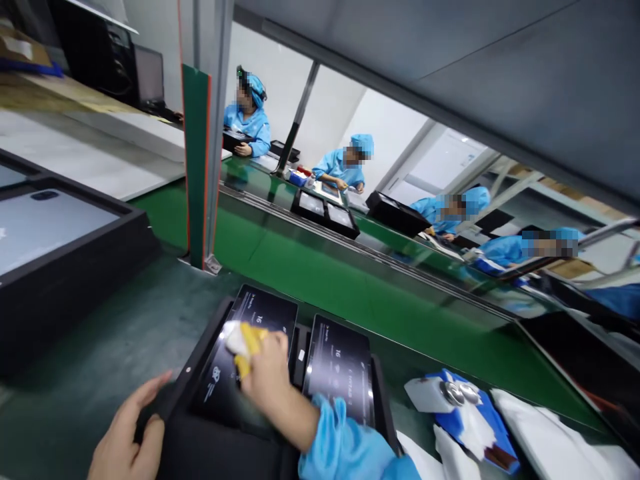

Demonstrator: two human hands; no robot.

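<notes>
My right hand (267, 373), in a blue sleeve with yellow covers on the fingers, presses a white wiping cloth (235, 339) onto the left tablet (220, 390). That tablet has a dark screen with pale print and lies in a black foam tray (200, 357). Beside it in the same tray is a second tablet (340, 360), partly covered by my sleeve. At the tray's left edge, my left hand (127, 437) holds the near corner between thumb and fingers. Part of the left hand is cut off by the frame.
On the right stand a blue bin (493, 417) with a white bottle (430, 395) and white cloths (545, 433). A larger black tray (75, 260) sits at left. A green post (197, 167) rises behind my tray. Several co-workers in blue sit across a green line (310, 260).
</notes>
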